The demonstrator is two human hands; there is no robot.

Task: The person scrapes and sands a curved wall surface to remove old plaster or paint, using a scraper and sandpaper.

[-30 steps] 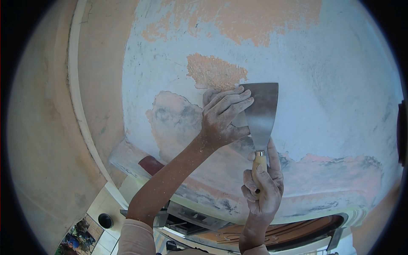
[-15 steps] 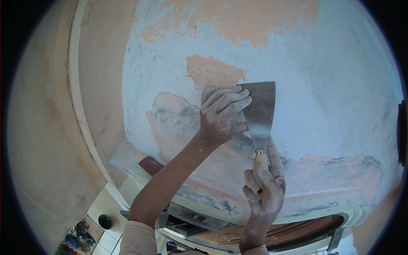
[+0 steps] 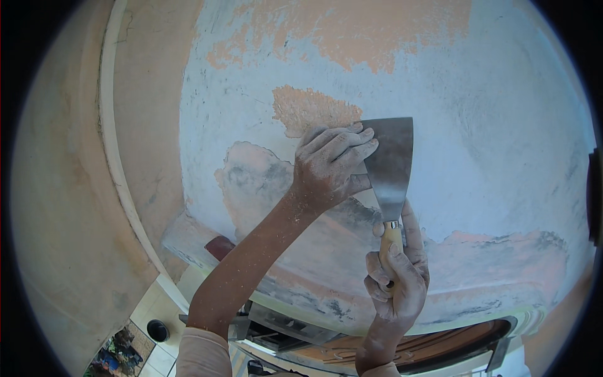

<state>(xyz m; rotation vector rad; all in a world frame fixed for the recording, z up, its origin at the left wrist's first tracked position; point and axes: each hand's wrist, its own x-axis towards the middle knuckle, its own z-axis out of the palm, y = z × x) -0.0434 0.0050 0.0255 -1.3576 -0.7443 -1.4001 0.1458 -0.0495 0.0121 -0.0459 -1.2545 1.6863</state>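
My right hand (image 3: 402,279) is closed round the wooden handle of a wide putty knife (image 3: 391,160), its index finger stretched up behind the neck. The steel blade points upward in front of the wall. At the blade's left edge, my left hand (image 3: 330,163) has its fingertips over the front face while the thumb passes behind, so it grips that edge. Pale dust coats both hands. Behind them stands a wall (image 3: 490,169) in whitish-blue, with a peach bare patch (image 3: 314,110) just above my left hand and grey-stained patches lower down.
A reddish-brown block (image 3: 220,247) rests on the ledge (image 3: 188,235) beside my left forearm. Below the wall is a brown wooden piece with a curved dark frame (image 3: 440,349). A black bucket (image 3: 157,330) stands on the tiled floor at lower left, near plants (image 3: 116,353).
Both hands and the putty knife have shifted slightly to the right together. My left fingers remain at the blade's edge.
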